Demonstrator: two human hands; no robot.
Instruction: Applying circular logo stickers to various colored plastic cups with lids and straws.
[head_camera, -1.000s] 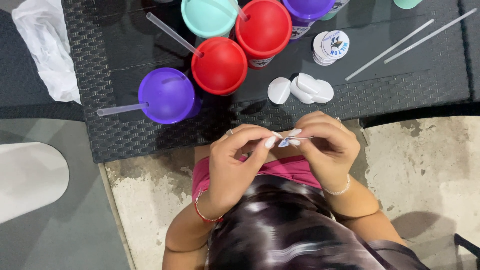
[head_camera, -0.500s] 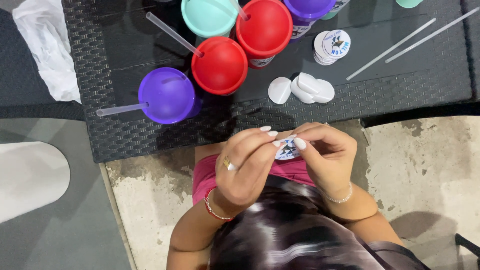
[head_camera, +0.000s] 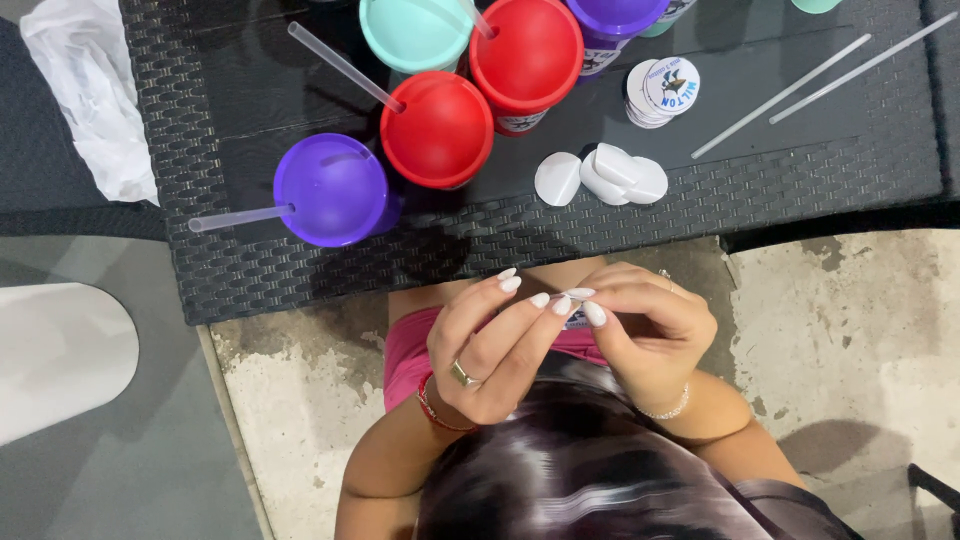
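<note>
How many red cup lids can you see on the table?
2: one red lid with a straw beside the purple lid, another red lid behind it, next to the mint lid. Others may lie out of view.

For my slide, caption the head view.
Both hands, left hand and right hand, pinch a small round sticker beside lidded cups.

One head cam, straight down, close over hands (head_camera: 570, 335) & table edge (head_camera: 560, 240)

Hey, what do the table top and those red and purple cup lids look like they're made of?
Table: black woven wicker, likely synthetic, judging by its even basket-weave strips, with a smooth, darker centre panel. Red lid and purple lid: plastic, apparently, given the uniform colour and soft sheen on their domed tops.
</note>
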